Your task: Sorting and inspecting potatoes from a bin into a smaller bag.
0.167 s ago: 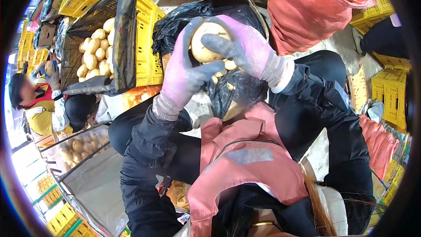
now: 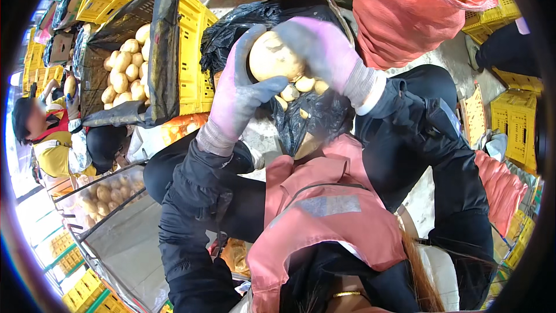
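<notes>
My left hand (image 2: 243,75), in a pink and grey glove, is closed round a large pale potato (image 2: 269,58), with fingers under and beside it. My right hand (image 2: 315,49), gloved alike, is at the potato's upper right; motion smears its fingers, so its grip is unclear. Several smaller potatoes or pieces (image 2: 304,84) show just beneath, over crumpled black plastic (image 2: 234,23) lining an open container between my bent legs.
A lined yellow crate (image 2: 197,58) of potatoes stands left; red sacks (image 2: 394,29) lie upper and lower right. A co-worker (image 2: 58,145) sits far left, hands raised with a potato. Yellow crates (image 2: 512,130) stand right; a clear-sided container (image 2: 110,200) with potatoes is lower left.
My right hand has moved up and right off the potato's front, uncovering more of it. The potato sits slightly lower. The co-worker's hands have shifted slightly.
</notes>
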A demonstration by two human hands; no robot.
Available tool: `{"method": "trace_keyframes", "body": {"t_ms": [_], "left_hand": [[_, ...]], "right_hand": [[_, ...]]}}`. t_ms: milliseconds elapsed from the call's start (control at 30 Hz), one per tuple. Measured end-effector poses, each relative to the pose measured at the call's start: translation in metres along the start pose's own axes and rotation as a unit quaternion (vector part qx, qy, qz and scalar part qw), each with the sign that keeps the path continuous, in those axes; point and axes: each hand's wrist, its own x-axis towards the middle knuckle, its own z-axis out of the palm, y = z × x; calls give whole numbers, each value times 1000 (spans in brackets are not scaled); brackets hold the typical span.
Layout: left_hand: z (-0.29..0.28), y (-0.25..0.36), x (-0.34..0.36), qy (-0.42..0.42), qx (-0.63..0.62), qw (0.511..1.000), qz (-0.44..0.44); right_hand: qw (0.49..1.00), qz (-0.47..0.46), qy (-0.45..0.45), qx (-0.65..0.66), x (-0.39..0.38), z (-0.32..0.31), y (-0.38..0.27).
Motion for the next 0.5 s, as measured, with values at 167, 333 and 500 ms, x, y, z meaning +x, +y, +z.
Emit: {"method": "trace_keyframes", "body": {"t_ms": [167, 333, 500], "left_hand": [[-1, 4, -5, -4, -188, 977, -98], [5, -17, -7, -22, -108, 993, -42], [1, -14, -9, -13, -430, 885, -176]], "right_hand": [[995, -74, 70, -15, 6, -2, 6], [973, -139, 86, -166, -13, 29, 1], [987, -154, 30, 12, 7, 15, 19]]}}
